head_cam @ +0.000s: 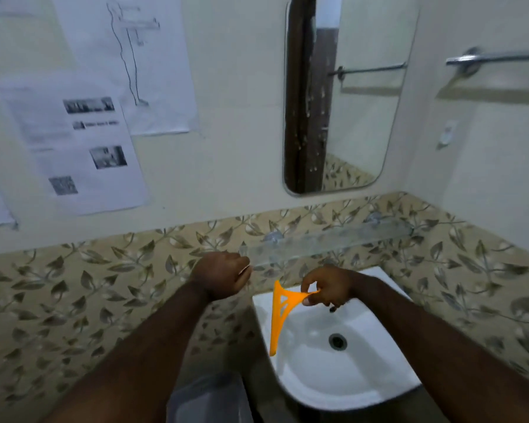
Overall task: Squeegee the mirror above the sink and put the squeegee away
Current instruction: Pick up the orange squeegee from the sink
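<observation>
Your right hand pinches the orange squeegee by its handle tip, blade hanging leftward over the white sink's left edge. Your left hand is a closed fist holding nothing visible, beside the glass shelf. Above hangs the mirror; leaf-patterned tiles line the wall.
</observation>
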